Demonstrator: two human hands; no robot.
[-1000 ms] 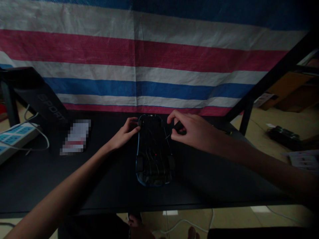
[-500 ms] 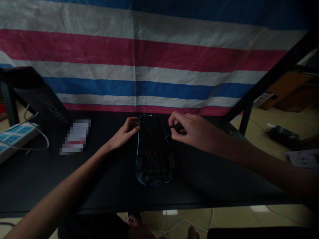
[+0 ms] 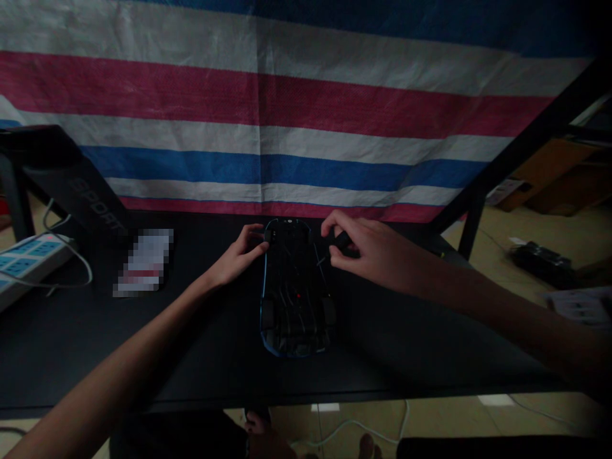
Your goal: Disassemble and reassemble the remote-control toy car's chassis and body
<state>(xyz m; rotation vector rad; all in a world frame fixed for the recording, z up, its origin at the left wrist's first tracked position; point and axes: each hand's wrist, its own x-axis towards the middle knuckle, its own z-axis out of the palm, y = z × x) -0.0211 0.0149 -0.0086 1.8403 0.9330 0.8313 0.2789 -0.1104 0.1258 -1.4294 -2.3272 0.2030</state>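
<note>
Toy car point(image 3: 295, 290): lying upside down on the tabletop point(image 3: 430, 344), between both hands.
Left hand point(image 3: 236, 258): its grip is loosely touching the car's far left corner.
Right hand point(image 3: 370, 250): its grip is pinching a small dark part point(image 3: 340, 241) beside the car's far right corner.

A dim makeshift home workshop is showing here: a striped tarpaulin point(image 3: 287, 115) is hanging as a backdrop behind a black counter point(image 3: 191, 344), a power strip point(image 3: 23, 264) is lying at its left, and cardboard boxes point(image 3: 554, 172) are sitting on the tiled floor point(image 3: 497, 280).
</note>
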